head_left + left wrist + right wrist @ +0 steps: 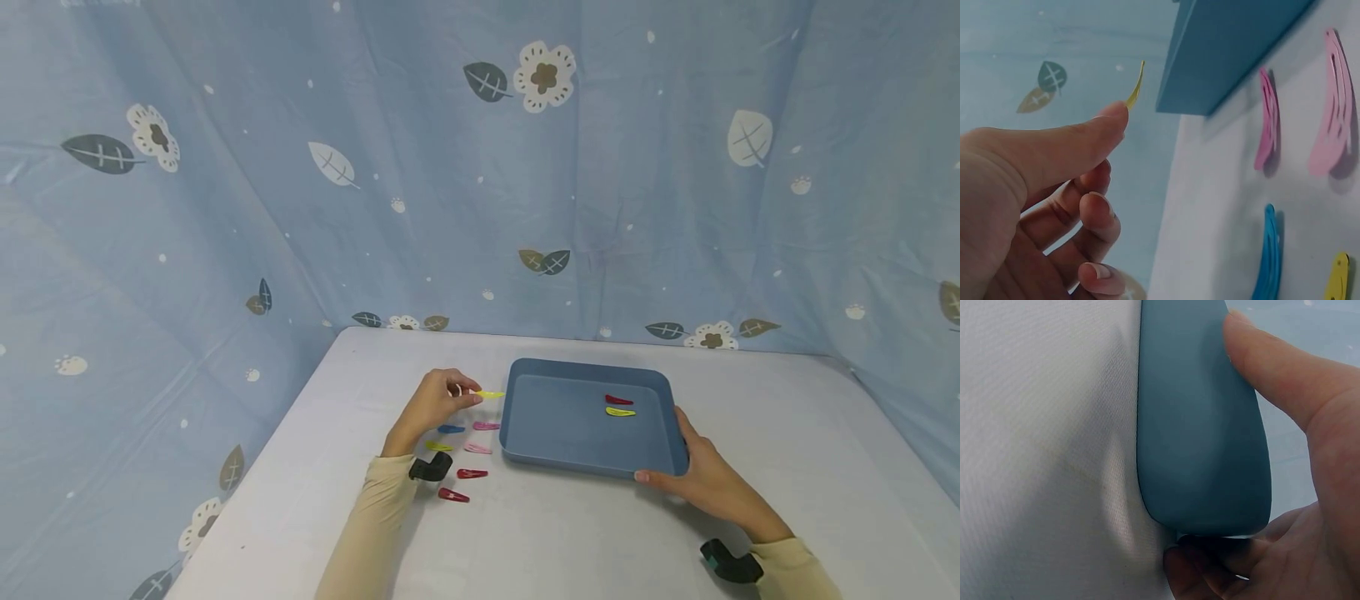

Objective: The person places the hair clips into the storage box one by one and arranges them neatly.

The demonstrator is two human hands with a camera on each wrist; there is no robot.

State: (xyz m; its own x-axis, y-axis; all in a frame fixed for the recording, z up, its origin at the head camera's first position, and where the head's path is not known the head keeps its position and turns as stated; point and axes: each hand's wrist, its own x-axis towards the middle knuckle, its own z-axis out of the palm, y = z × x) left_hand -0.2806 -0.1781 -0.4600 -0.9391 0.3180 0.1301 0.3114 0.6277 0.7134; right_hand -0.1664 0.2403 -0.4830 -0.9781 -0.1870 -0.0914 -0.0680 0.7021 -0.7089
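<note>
My left hand [433, 406] pinches a yellow hair clip [491, 394] between thumb and forefinger, just left of the blue tray [555, 425]. In the left wrist view this clip [1137, 87] stands out past the thumb tip. My right hand [708, 479] grips the tray's near right corner, thumb on the near rim and fingers round the right side. The right wrist view shows its thumb and fingers about the tray's corner [1204, 444]. Inside the tray lie a red hair clip [618, 400] and a yellow one [620, 412], side by side.
Below the left hand, on the white table, lie a blue clip [452, 429], a bright pink clip [486, 426], a pale pink clip [477, 448], a yellow clip [438, 446] and two red clips [472, 473]. A patterned blue curtain [450, 183] hangs behind.
</note>
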